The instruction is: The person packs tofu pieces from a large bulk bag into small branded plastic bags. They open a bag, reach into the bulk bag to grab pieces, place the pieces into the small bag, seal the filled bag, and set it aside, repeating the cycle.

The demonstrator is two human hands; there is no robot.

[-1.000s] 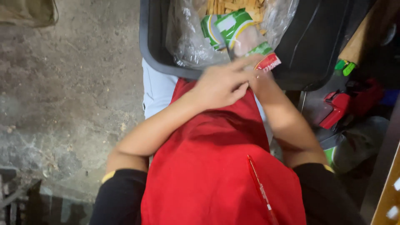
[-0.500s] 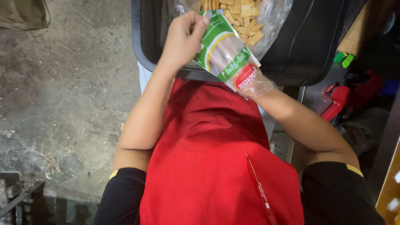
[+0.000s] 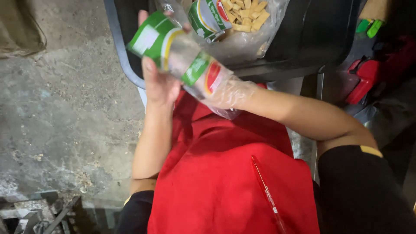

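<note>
Left hand (image 3: 158,82), fingers curled, grips the green end of a clear plastic packaging bag with green and red print (image 3: 182,60), held above a red apron (image 3: 225,173). Right hand (image 3: 227,93) sits inside this bag; its finger posture cannot be told. Behind, a dark plastic tub (image 3: 320,34) holds tan biscuits (image 3: 247,13).

Stained, dusty concrete floor (image 3: 65,108)
</note>
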